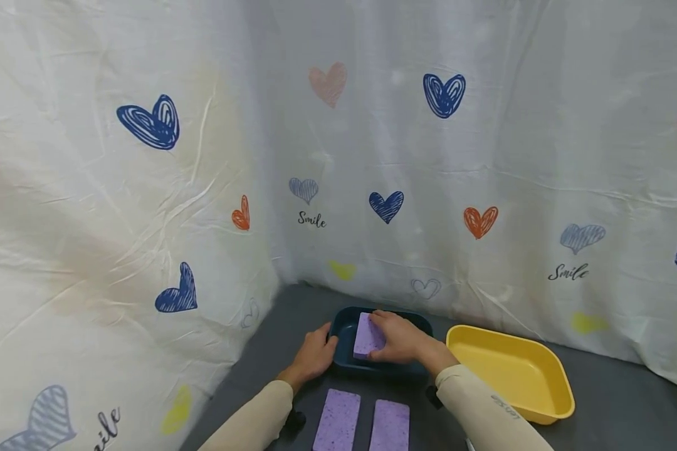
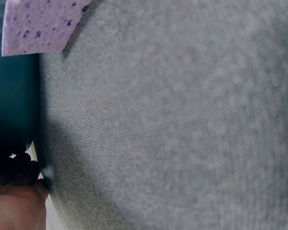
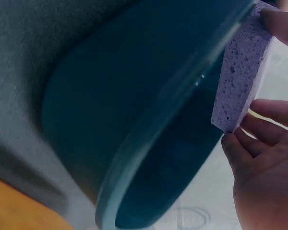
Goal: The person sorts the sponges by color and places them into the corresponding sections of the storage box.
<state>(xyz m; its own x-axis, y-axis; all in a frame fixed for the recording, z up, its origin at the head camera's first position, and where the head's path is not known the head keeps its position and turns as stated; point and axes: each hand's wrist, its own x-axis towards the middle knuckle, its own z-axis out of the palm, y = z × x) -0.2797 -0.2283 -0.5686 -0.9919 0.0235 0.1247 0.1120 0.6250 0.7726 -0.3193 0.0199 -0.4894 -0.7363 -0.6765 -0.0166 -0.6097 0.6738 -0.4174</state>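
My right hand (image 1: 400, 338) grips a purple sponge (image 1: 367, 335) over the dark teal basin (image 1: 367, 369). In the right wrist view, the thumb and fingers pinch the sponge (image 3: 240, 72) by its edges, and it overlaps the basin's rim (image 3: 129, 167). At the basin's left end, my left hand (image 1: 314, 354) holds the rim, with the thumb toward the near side. The left wrist view shows the left fingers (image 2: 19, 167) against the basin's lower end, partly dark. Two more purple sponges, a left one (image 1: 337, 419) and a right one (image 1: 390, 425), lie flat in front of the basin.
A yellow basin (image 1: 561, 401) stands right of the teal one, close to my right forearm. Both are on a dark grey tabletop (image 1: 615, 401). A white curtain (image 1: 361, 150) printed with hearts hangs behind and to the left.
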